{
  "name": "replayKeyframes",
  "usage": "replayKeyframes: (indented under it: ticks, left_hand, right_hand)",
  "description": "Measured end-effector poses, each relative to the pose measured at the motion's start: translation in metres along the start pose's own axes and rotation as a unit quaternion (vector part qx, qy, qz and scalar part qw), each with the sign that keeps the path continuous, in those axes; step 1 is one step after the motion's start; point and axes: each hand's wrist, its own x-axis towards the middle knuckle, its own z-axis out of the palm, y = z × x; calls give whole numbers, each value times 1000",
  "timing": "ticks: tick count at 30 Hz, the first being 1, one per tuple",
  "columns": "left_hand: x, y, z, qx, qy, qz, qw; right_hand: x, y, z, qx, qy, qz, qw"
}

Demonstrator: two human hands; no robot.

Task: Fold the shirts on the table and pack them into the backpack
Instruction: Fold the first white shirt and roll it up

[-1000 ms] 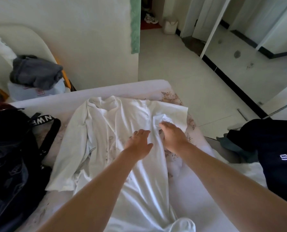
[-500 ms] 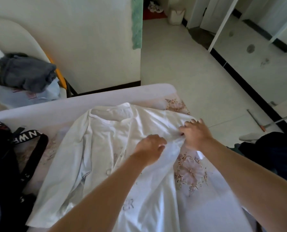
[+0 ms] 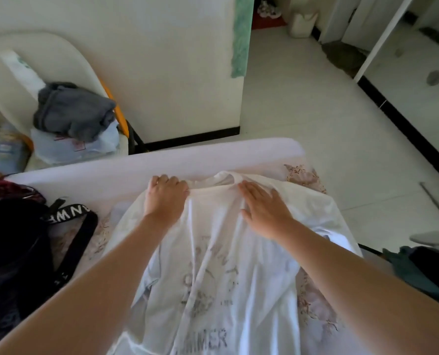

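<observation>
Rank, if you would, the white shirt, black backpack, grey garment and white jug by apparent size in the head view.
1. white shirt
2. black backpack, cut off by the frame
3. grey garment, farther back
4. white jug, far off, so true size unsure

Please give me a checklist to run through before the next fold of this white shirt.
1. White shirt lies on the table, collar at the far edge: ok.
2. Fabric smooth: not ok; long creases run down the middle.
3. Left hand has a grip on the shoulder beside the collar, fingers curled: ok.
4. Right hand presses flat on the other side of the collar: ok.
5. Both sleeves laid out: cannot tell; the arms hide parts of them.
6. Backpack open to take the shirt: cannot tell; its mouth does not show.
</observation>
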Motion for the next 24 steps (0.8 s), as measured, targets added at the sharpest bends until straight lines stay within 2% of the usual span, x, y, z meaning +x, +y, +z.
replayKeyframes:
  ticks: [2,5,7,9,10,12,14,16,18,21,22,24]
  left_hand:
    - [7,-6,-5,-69,67,-63,993]
    - [4,-5,-8,-152,23,-122,981]
    - [-10,-8,-4,-186,-5,-150,971]
    - [-32,-19,-5,-201,9,-192,961]
    - [-45,-26,-6,-198,16,-219,955]
    - [-73,-41,-7,-175,-8,-271,947]
    - [-98,-55,-4,-174,-85,-302,934]
    - [-117,-68,0,-223,-111,-296,922]
    - [-125,-75,-6,-301,-55,-297,905]
    - [-119,-86,-30,-388,33,-368,845]
    - [-115,-93,-38,-381,41,-375,844]
    - [-103,-113,-51,-265,28,-337,903]
  right_hand:
    - [4,-1,-2,-33,5,15,999]
    - [12,-8,-4,-63,9,11,998]
    - [16,-11,-9,-64,-24,66,996]
    - [19,-21,-16,-83,-36,133,987]
    - [19,-30,-20,-92,-24,139,986]
    - [19,-55,-21,-65,30,78,994]
    - [17,-88,-17,-17,74,-51,996]
    - [15,-123,-7,26,78,-152,985]
    - [13,-150,1,40,24,-144,988]
    - [14,-164,5,45,-26,-79,996]
    - [15,-164,5,50,-31,-75,995]
    - [17,-164,1,57,-34,-76,995]
